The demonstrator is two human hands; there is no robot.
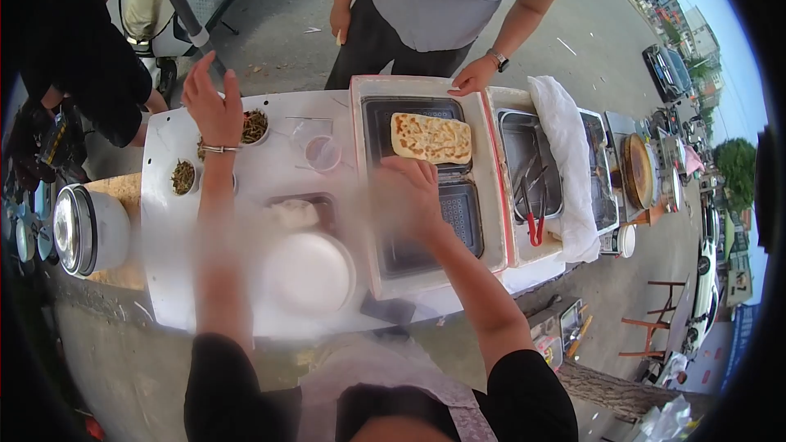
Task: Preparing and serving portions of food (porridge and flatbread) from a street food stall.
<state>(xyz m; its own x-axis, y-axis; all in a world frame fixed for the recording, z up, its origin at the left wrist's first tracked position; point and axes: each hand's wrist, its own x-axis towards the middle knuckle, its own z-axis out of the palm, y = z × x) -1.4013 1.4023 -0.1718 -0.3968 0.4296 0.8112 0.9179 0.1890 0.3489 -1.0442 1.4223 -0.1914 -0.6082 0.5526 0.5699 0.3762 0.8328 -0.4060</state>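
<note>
My left hand [214, 101] is raised above the far left of the white table, fingers apart and nothing in them. A bracelet circles that wrist. Below it stand bowls of dark green shredded food [254, 127], partly hidden by the hand and forearm. My right hand [410, 193], fingers curled, is over a white foam box [491, 239]. It is at the near edge of a browned rectangular flatbread [431, 138]; a blur hides whether the fingers grip anything. The flatbread lies on a dark perforated tray [379, 120] in the box. A second perforated tray [463, 215] sits nearer me.
A person [442, 0] stands across the table, one hand [476, 77] at the box's far rim. Red-handled tongs [535, 227] rest in a metal tray to the right, beside a white cloth [562, 159]. White plates [310, 273] and a lidded pail [92, 230] are at left.
</note>
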